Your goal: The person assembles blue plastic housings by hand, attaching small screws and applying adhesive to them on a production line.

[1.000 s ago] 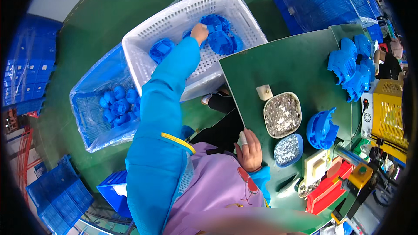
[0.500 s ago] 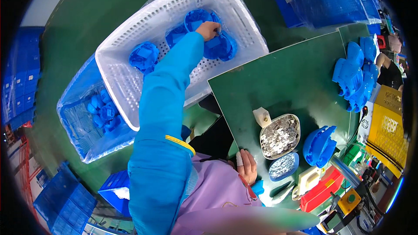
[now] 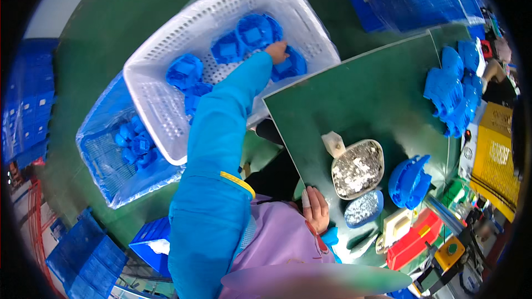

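Observation:
My left hand point(image 3: 277, 52), in a blue sleeve, reaches into a white perforated basket point(image 3: 160, 39) lined with clear plastic. Its fingers are closed at the rim of a blue plastic shell point(image 3: 289, 66) on the basket's right side; the exact grip is small and partly hidden. Other blue shells point(image 3: 228, 48) lie spread over the basket floor, some partly behind my sleeve. At the near edge of the green table point(image 3: 310, 111), my right hand point(image 3: 317, 210) rests with fingers stretched out, one wrapped in white. It holds nothing.
On the table stand a tray of shiny flakes point(image 3: 359, 169), a smaller blue dish point(image 3: 363, 209), a blue shell point(image 3: 409, 182) and a red bin point(image 3: 413, 241). More blue shells point(image 3: 451, 91) pile at the far right. A blue crate point(image 3: 105, 166) stands left of the basket.
My left hand has shifted slightly right and down in the view. The shell by it now sits lower and farther right, apart from the neighbouring shells. My right hand stays on the table.

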{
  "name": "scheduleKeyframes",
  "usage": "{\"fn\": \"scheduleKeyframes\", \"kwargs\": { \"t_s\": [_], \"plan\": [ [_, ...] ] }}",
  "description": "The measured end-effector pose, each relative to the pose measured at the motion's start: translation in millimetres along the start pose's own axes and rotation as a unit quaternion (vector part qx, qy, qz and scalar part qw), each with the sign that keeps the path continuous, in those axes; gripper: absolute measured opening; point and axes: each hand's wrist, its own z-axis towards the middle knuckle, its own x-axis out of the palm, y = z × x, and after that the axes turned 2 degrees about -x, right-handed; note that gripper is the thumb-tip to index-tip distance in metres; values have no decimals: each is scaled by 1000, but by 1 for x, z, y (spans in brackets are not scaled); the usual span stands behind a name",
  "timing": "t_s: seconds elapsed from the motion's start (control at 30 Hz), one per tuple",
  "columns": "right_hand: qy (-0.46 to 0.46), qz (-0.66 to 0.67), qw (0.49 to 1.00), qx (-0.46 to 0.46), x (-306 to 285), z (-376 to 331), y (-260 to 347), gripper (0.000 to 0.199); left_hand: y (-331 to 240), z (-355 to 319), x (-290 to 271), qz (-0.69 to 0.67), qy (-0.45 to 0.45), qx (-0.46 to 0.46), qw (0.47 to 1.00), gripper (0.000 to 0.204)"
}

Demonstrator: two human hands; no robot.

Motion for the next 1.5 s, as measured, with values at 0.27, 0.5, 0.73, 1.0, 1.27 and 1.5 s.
{"fn": "scheduleKeyframes", "kwargs": {
  "t_s": [0.27,0.5,0.73,1.0,1.27,1.5],
  "plan": [
    [-38,-35,999,5,5,0,1,47,15,1,2,-98,143,-65,983,89],
    [-16,-35,999,6,2,6,3,48,40,21,-8,-47,141,-83,985,81],
    [-36,-12,999,5,1,6,4,43,66,-27,-20,-341,209,-100,911,71],
    [-47,-38,998,-1,4,5,1,42,40,-68,-91,-281,54,12,958,56],
    [-44,-28,999,11,1,8,3,44,37,-61,-168,-481,-32,-247,841,38],
    [-44,-37,998,19,1,4,3,39,33,-49,-110,-575,-136,-310,745,35]
  ]
}}
